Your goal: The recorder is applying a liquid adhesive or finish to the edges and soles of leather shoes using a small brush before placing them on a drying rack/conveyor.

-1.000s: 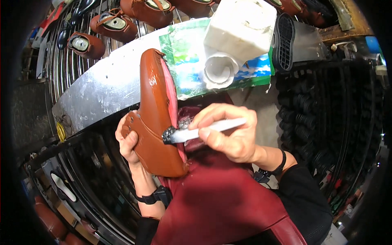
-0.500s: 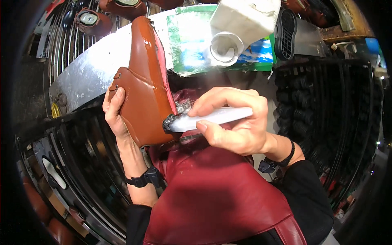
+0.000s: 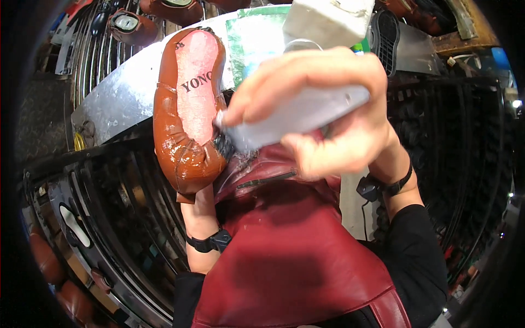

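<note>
A brown leather shoe upper (image 3: 178, 164) is turned with its underside up, a pink insole (image 3: 197, 93) showing in the middle. Its folded rim glistens wet, most of all at the end nearest me. My left forearm (image 3: 203, 216) runs up beneath it, and the hand is hidden behind the upper it holds. My right hand (image 3: 339, 120), blurred, grips a brush with a pale, flat plastic handle (image 3: 301, 117). The dark bristles (image 3: 223, 146) touch the rim at the right of the insole, near the close end.
Beyond the upper is a metal-topped bench (image 3: 117, 104) with a green-and-white sheet (image 3: 246, 44). A white plastic container (image 3: 328, 24) stands there, partly behind my right hand. A black sole (image 3: 384, 44) lies to its right. More brown uppers (image 3: 131, 27) sit on a rack at the far left.
The upper has rolled from its side so its underside faces up, hiding my left hand. My right hand has come up and nearer with the brush, whose bristles moved farther along the rim.
</note>
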